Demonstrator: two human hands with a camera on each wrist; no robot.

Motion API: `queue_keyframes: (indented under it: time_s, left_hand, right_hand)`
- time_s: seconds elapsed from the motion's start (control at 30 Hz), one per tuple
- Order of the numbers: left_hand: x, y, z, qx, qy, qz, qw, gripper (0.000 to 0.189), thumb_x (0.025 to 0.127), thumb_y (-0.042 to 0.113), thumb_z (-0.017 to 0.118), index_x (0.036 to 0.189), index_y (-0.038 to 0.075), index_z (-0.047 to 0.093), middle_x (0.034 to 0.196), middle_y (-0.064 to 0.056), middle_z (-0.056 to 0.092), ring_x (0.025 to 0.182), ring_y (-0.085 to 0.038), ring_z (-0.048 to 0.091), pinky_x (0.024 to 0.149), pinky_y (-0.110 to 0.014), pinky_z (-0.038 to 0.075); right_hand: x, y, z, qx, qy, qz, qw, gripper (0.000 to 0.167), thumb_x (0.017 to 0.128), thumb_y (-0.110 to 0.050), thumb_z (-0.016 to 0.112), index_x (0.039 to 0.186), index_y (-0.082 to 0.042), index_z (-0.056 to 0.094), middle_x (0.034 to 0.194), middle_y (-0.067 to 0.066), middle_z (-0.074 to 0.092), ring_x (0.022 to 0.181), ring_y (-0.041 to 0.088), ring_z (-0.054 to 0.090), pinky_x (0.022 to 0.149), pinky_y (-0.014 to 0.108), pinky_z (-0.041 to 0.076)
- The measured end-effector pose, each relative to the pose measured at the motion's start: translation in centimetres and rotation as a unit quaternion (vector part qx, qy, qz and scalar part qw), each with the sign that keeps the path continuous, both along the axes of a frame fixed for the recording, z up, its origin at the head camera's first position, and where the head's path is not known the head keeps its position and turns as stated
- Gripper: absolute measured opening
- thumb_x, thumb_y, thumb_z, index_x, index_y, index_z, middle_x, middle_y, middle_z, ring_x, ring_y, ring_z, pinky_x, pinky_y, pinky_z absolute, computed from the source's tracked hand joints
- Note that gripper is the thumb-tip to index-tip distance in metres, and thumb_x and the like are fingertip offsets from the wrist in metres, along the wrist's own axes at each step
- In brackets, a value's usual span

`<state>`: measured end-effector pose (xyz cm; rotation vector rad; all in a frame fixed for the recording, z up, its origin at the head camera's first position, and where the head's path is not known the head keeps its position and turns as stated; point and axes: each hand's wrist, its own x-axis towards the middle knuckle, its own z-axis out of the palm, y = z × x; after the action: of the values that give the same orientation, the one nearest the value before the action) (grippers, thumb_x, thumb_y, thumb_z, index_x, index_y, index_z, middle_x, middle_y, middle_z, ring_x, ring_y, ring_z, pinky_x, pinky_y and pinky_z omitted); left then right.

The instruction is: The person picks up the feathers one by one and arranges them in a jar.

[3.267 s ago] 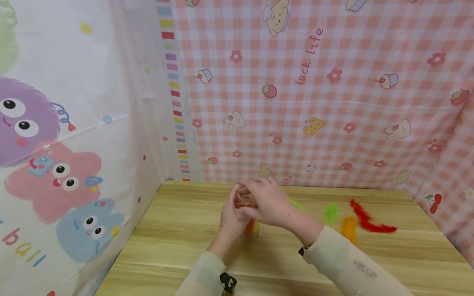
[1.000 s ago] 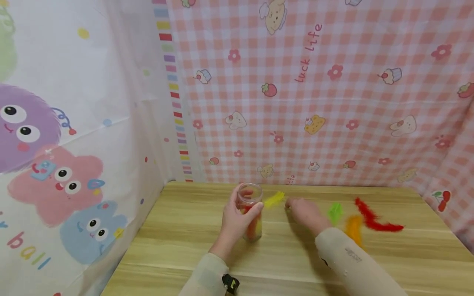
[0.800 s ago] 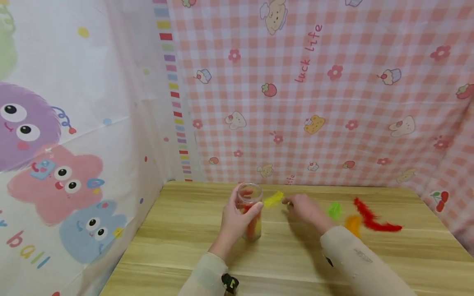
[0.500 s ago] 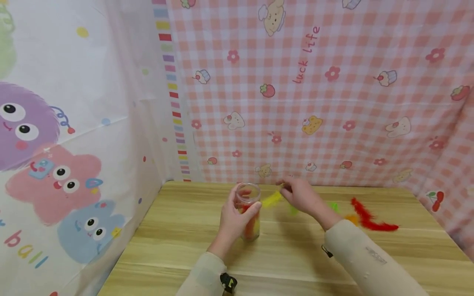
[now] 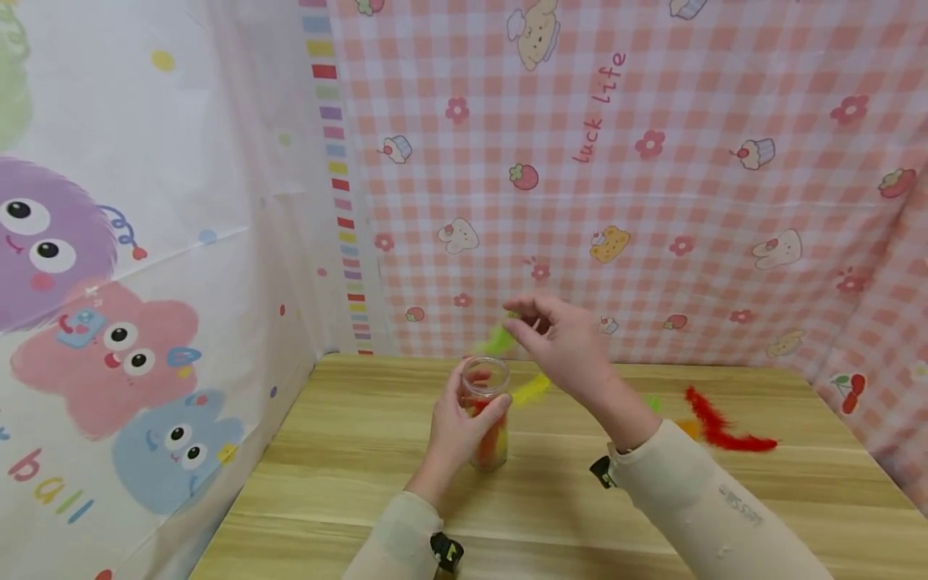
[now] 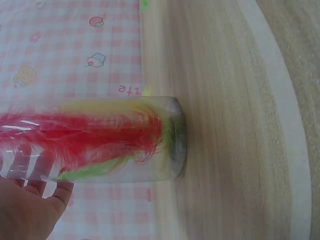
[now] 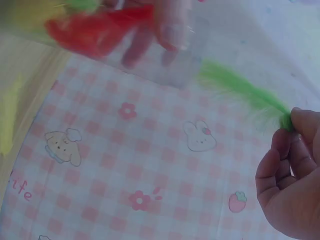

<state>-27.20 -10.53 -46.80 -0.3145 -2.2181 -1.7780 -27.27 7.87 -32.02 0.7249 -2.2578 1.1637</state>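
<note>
Green, likely light, soft and best held by 1 end, the feather (image 7: pixel 245 92) is slanting from the right hand's (image 5: pixel 569 346) pinching fingers, the left hand (image 5: pixel 455 419) gripping a jar (image 6: pixel 145 172).

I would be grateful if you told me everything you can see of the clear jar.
The clear jar is a tall transparent cylinder with a shiny wall; whether glass or plastic, I cannot tell. Its mouth is open, with no lid on. Red, yellow and green feathers show through the wall. It stands roughly upright on the wood-grain table, and the left hand grips it around its upper part.
</note>
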Motion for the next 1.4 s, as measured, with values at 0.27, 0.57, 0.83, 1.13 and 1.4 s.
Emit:
queue_keyframes:
  time_s: [0.27, 0.57, 0.83, 1.13, 1.4]
  left_hand:
    - [0.0, 0.1, 0.2, 0.0, -0.007, -0.005, 1.0, 0.063, 0.094, 0.039, 0.084, 0.148, 0.029, 0.053, 0.133, 0.0, 0.072, 0.111, -0.017, 0.065, 0.099, -0.047, 0.056]
    - [-0.2, 0.0, 0.3, -0.002, -0.002, 0.004, 1.0, 0.067, 0.093, 0.038, 0.085, 0.151, 0.032, 0.052, 0.139, 0.005, 0.069, 0.116, -0.022, 0.064, 0.1, -0.046, 0.053]
    - [0.0, -0.1, 0.0, -0.01, -0.017, 0.005, 0.9998, 0.068, 0.094, 0.043, 0.083, 0.152, 0.035, 0.05, 0.129, -0.002, 0.073, 0.111, -0.021, 0.064, 0.093, -0.044, 0.056]
    - [0.0, -0.2, -0.4, -0.01, -0.01, 0.001, 0.9999, 0.069, 0.094, 0.043, 0.083, 0.153, 0.039, 0.048, 0.137, 0.001, 0.07, 0.115, -0.022, 0.065, 0.095, -0.043, 0.057]
    - [-0.1, -0.2, -0.2, -0.006, 0.005, -0.009, 0.9999, 0.069, 0.094, 0.04, 0.084, 0.153, 0.034, 0.049, 0.142, 0.002, 0.068, 0.117, -0.02, 0.064, 0.099, -0.045, 0.053]
  right_hand:
    - [0.0, -0.7, -0.9, 0.058, -0.011, 0.014, 0.9982, 0.018, 0.1, -0.015, 0.077, 0.117, -0.01, 0.078, 0.099, 0.002, 0.081, 0.077, 0.014, 0.065, 0.065, 0.026, 0.055]
    - [0.0, -1.1, -0.4, 0.086, -0.007, 0.023, 0.996, 0.017, 0.1, -0.016, 0.077, 0.116, -0.01, 0.08, 0.098, 0.002, 0.082, 0.075, 0.013, 0.065, 0.064, 0.027, 0.056]
    - [-0.8, -2.9, -3.2, 0.14, 0.037, -0.005, 0.9895, 0.013, 0.097, -0.016, 0.08, 0.109, -0.01, 0.082, 0.103, 0.004, 0.083, 0.09, 0.019, 0.076, 0.078, 0.035, 0.065]
    - [-1.3, -2.4, -4.9, 0.155, -0.017, -0.014, 0.9876, 0.021, 0.105, -0.018, 0.071, 0.121, -0.01, 0.079, 0.117, 0.007, 0.08, 0.104, 0.025, 0.074, 0.087, 0.043, 0.064]
    - [-0.8, -1.1, -5.2, 0.172, 0.05, -0.007, 0.9837, 0.019, 0.106, -0.014, 0.064, 0.113, -0.009, 0.08, 0.123, 0.01, 0.078, 0.119, 0.034, 0.068, 0.103, 0.056, 0.056]
